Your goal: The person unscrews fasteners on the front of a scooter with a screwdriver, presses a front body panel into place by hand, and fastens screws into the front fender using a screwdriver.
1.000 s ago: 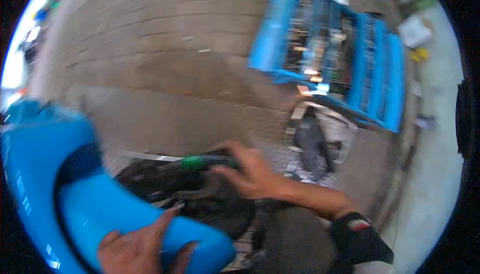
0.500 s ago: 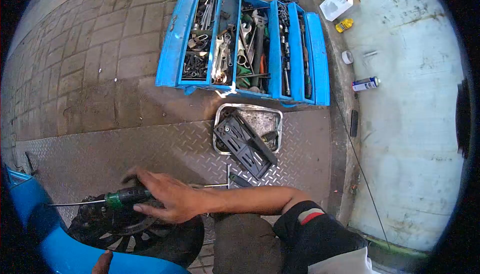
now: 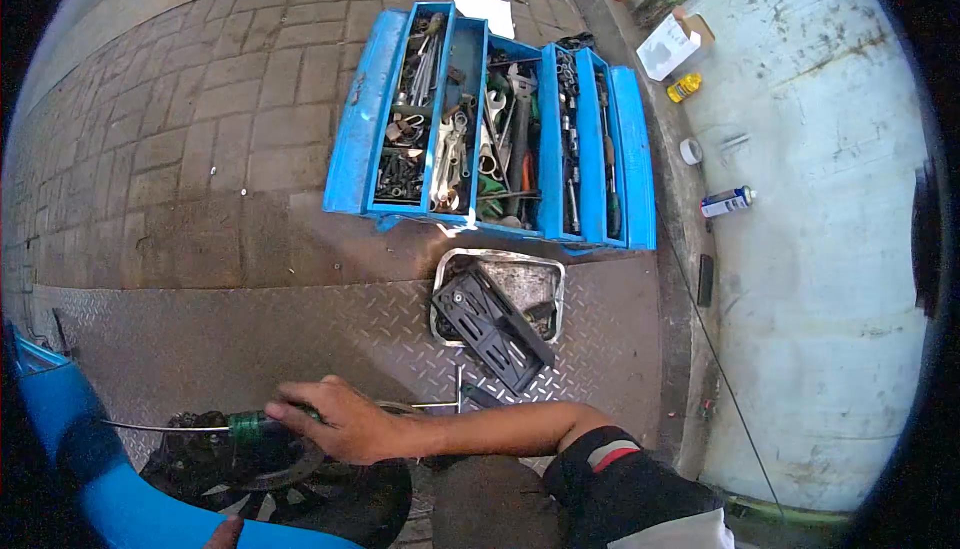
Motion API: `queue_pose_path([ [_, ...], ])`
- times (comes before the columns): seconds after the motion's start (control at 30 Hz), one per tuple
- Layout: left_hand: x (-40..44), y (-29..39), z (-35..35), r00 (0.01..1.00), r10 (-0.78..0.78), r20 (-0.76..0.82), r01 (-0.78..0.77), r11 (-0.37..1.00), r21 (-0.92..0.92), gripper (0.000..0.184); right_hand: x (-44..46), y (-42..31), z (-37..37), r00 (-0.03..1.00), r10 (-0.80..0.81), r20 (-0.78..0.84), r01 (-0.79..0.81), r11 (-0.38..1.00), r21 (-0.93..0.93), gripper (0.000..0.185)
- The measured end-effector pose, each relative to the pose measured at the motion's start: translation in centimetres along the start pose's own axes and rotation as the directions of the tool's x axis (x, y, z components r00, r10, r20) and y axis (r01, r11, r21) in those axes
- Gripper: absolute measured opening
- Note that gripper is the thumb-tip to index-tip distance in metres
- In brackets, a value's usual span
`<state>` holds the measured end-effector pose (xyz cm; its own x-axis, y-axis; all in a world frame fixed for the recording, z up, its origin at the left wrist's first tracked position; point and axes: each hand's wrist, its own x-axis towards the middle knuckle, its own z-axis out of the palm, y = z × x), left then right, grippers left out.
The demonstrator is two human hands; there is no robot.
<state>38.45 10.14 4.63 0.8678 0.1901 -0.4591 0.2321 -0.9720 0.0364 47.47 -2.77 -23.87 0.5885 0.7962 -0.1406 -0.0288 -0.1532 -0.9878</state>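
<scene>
My right hand (image 3: 355,424) is closed round the black-and-green handle of a screwdriver (image 3: 243,427). The long shaft points left, its tip at the edge of a blue body panel (image 3: 170,504). Beneath the handle is a dark wheel (image 3: 350,504) with a tyre and black spokes, partly covered by the panel and my hand. Of my left hand (image 3: 226,532) only one fingertip shows, against the blue panel at the bottom; its other fingers are out of frame.
An opened blue toolbox (image 3: 372,124) full of spanners and sockets stands ahead. Before it, a metal tray (image 3: 548,274) carries a black plastic holder (image 3: 490,329). A T-handle tool (image 3: 459,389) lies near my right forearm. A spray can (image 3: 728,202) lies on the right.
My right hand's fingers were spread over the screwdriver handle and have now closed on it. The view has tilted up a little, so the toolbox and tray sit lower.
</scene>
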Motion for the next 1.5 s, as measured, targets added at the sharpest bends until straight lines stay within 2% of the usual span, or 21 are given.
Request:
queue_pose_path([
  [0.07,-0.2,0.0,0.0,0.999,-0.032,0.028,0.033,0.999,-0.023,0.053,0.2,0.2,0.5,0.998,0.029,-0.057,-0.029,1.000,0.006,0.044],
  [0.17,-0.3,-0.3,0.2,0.999,0.028,-0.029,-0.028,0.999,-0.028,0.055,0.2,-0.5,0.1,0.903,-0.293,-0.315,0.329,0.942,0.069,0.041],
  [0.27,-0.3,-0.5,0.0,1.000,0.016,0.012,-0.015,1.000,-0.014,0.056,0.4,-1.9,-1.4,0.961,-0.238,-0.138,0.259,0.950,0.171,0.041],
  [0.33,-0.6,-1.1,0.5,0.999,0.032,0.005,-0.031,0.999,-0.030,0.057,0.4,-2.4,-1.6,0.992,0.121,-0.033,-0.125,0.978,-0.168,0.045],
  [0.47,-1.1,-1.2,1.3,0.998,0.053,-0.030,-0.055,0.995,-0.080,0.059,0.3,-2.6,-2.4,0.909,-0.417,0.010,0.396,0.854,-0.338,0.047],
  [0.5,-0.7,-1.5,1.6,0.993,0.085,-0.082,-0.094,0.989,-0.113,0.059,0.4,-2.6,-2.6,0.922,-0.365,0.129,0.386,0.844,-0.373,0.047],
  [0.6,-0.3,-0.9,0.8,0.997,0.058,-0.046,-0.062,0.995,-0.083,0.060,0.6,0.0,-1.5,0.965,-0.225,0.134,0.246,0.955,-0.167,0.047],
  [0.63,-0.2,-0.6,0.5,0.999,0.030,-0.042,-0.033,0.998,-0.062,0.060,0.9,0.8,-1.8,0.970,0.171,0.173,-0.204,0.959,0.195,0.043],
  [0.7,-0.1,-0.8,0.4,0.995,0.065,-0.082,-0.074,0.991,-0.113,0.061,1.2,0.1,-1.6,0.795,0.503,0.340,-0.607,0.643,0.467,0.041],
  [0.77,-0.1,-1.0,1.0,0.993,0.082,-0.087,-0.091,0.990,-0.110,0.061,1.8,-4.2,-2.3,0.984,-0.004,0.177,0.011,0.999,-0.039,0.044],
  [0.8,-0.2,-1.0,1.2,0.993,0.082,-0.080,-0.090,0.991,-0.099,0.061,1.8,-4.3,-2.4,0.984,-0.001,0.176,0.008,0.999,-0.035,0.044],
  [0.87,-0.1,-0.8,1.2,0.993,0.082,-0.089,-0.089,0.993,-0.083,0.060,2.1,-4.4,-2.3,0.899,0.007,0.439,0.265,0.789,-0.555,0.057],
  [0.9,-0.1,-0.8,1.1,0.991,0.078,-0.105,-0.087,0.993,-0.078,0.060,2.5,-4.3,-2.3,0.896,0.004,0.444,0.270,0.789,-0.551,0.057],
  [0.93,-0.1,-0.7,1.1,0.992,0.071,-0.104,-0.079,0.994,-0.079,0.060,3.0,-4.0,-2.3,0.894,0.221,0.390,-0.125,0.958,-0.258,0.060],
  [0.97,-0.1,-0.7,1.1,0.994,0.064,-0.084,-0.071,0.994,-0.080,0.059,3.4,-3.8,-2.3,0.803,0.430,0.412,-0.505,0.859,0.086,0.065],
  [1.07,0.0,-0.5,0.6,0.997,0.066,-0.028,-0.067,0.996,-0.062,0.058,4.2,-4.3,-2.6,0.778,0.467,0.420,-0.552,0.828,0.101,0.061],
  [1.1,0.1,-0.5,0.4,0.998,0.061,0.011,-0.060,0.997,-0.038,0.057,4.0,-4.3,-2.5,0.777,0.469,0.420,-0.552,0.828,0.098,0.061],
  [1.17,-0.1,-0.8,0.9,0.997,0.066,-0.031,-0.068,0.996,-0.060,0.057,3.2,-4.2,-1.9,0.947,0.179,0.268,-0.131,0.973,-0.189,0.057],
  [1.23,-0.4,-0.9,1.2,0.995,0.067,-0.075,-0.073,0.994,-0.079,0.057,2.8,-4.6,-1.3,0.968,-0.040,0.249,0.154,0.875,-0.459,0.049],
  [1.33,-0.5,-0.8,1.3,0.994,0.059,-0.087,-0.069,0.991,-0.114,0.056,2.7,-3.6,-0.9,0.945,0.217,0.246,-0.175,0.967,-0.183,0.041],
  [1.5,-0.5,-0.8,1.3,0.994,0.070,-0.079,-0.076,0.994,-0.077,0.055,3.2,-4.0,-0.8,0.968,0.006,0.252,0.033,0.988,-0.150,0.045],
])
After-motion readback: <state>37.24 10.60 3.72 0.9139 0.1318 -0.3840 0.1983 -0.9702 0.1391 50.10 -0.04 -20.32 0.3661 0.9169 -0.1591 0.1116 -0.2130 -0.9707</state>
